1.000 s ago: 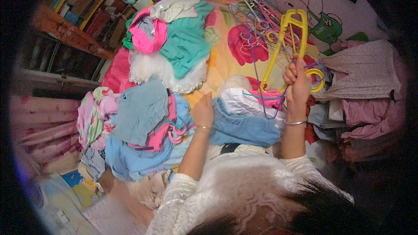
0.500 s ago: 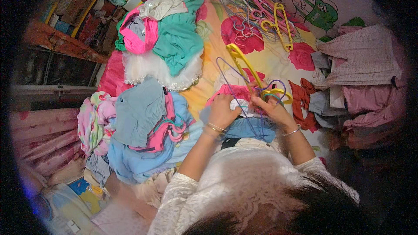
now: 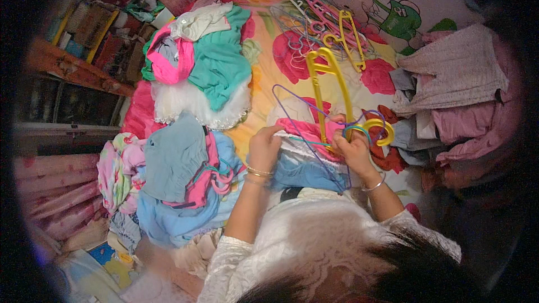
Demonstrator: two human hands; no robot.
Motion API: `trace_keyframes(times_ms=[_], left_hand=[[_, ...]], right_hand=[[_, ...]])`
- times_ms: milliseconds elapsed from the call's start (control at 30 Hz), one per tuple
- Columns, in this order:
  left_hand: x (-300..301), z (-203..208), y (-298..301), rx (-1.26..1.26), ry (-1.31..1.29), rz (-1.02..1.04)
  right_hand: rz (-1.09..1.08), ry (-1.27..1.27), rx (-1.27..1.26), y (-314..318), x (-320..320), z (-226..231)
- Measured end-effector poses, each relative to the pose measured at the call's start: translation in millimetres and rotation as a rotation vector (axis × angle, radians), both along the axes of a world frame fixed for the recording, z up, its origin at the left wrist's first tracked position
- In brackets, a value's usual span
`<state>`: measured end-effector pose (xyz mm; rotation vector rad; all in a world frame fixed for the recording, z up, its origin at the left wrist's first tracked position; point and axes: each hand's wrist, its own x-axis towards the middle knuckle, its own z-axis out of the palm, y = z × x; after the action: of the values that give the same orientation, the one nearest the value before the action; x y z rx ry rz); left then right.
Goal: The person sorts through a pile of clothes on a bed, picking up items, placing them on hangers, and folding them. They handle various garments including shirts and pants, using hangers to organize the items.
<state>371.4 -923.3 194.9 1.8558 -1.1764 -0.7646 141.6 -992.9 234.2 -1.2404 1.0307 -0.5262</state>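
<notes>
My right hand (image 3: pixel 353 148) is closed around several hangers: a yellow hanger (image 3: pixel 346 92) standing up, a purple wire hanger (image 3: pixel 297 96) and a teal hanger (image 3: pixel 306 142). Their hooks stick out on its right side. A pink garment (image 3: pixel 303 126) with a white band lies in front of me, with the teal hanger's bar running along the band. At the garment's left corner, my left hand (image 3: pixel 264 148) has its fingers curled over the edge. Blue cloth (image 3: pixel 300 174) lies just below, nearest my body.
More hangers (image 3: pixel 323 31) lie heaped at the far side of the bed. A green garment (image 3: pixel 222 67), a white frilly one (image 3: pixel 196 104) and grey-blue shorts (image 3: pixel 174 157) are piled on the left. Pink clothes (image 3: pixel 466 126) sit at the right edge. Shelves (image 3: pixel 106 19) stand far left.
My left hand has moved left to the pink garment's corner. The yellow hanger has swung more upright in my right hand, and the teal bar now shows along the white band.
</notes>
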Motion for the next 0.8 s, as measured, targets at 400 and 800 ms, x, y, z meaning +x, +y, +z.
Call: trace_keyframes(times_ms=[400, 800], left_hand=[[16, -42, 11, 0.089, -0.297, -0.290], [2, -19, 20, 0.282, -0.275, -0.300]], right_hand=[[-0.200, 0.075, -1.183, -167, 26, 51], [-0.021, 0.803, -1.440, -342, 52, -113]])
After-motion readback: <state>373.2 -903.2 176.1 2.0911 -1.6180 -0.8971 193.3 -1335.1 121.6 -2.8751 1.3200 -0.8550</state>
